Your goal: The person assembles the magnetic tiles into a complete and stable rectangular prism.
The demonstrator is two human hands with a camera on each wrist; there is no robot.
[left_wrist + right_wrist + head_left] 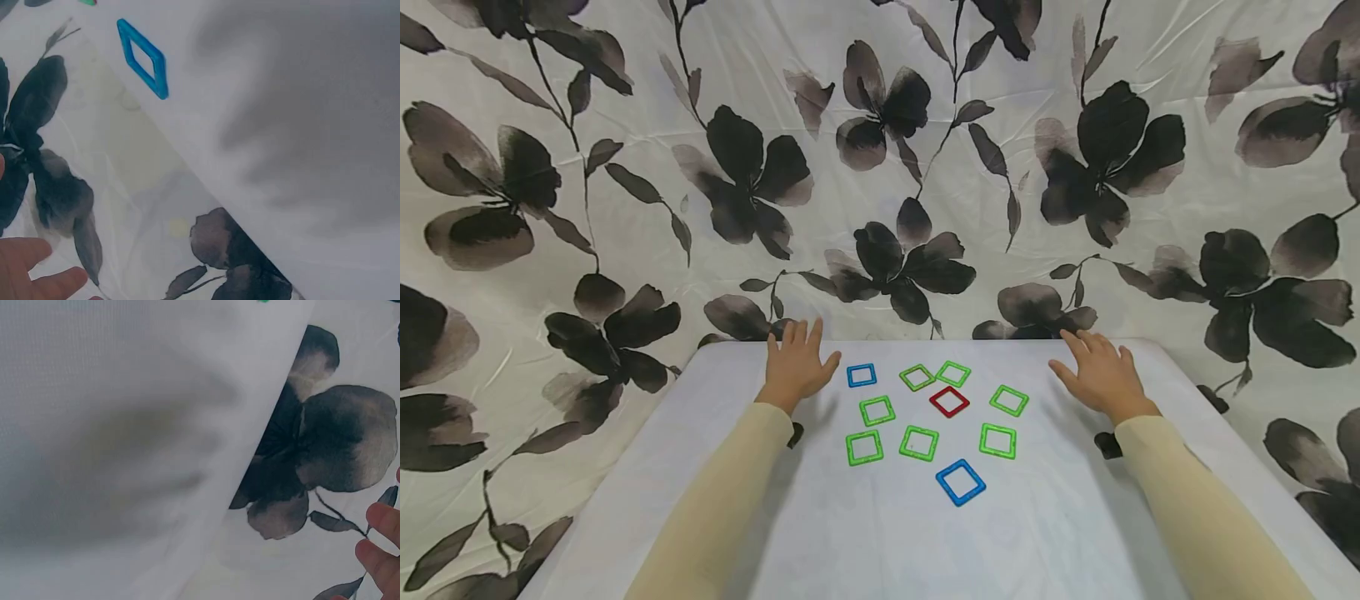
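Both hands hover above a white table, apart from everything on it. My left hand, fingers spread, is nearest a small blue square frame, which also shows in the left wrist view as a blue frame. On the other side, my right hand has its fingers extended and holds nothing; a green square frame lies closest to it. Between the hands lie several more green square frames, such as one near the front, plus a red one and a second blue one.
The white tabletop ends at a far edge just beyond the frames. Behind it hangs a white cloth printed with dark flowers. Shadows of the hands fall on the table in both wrist views.
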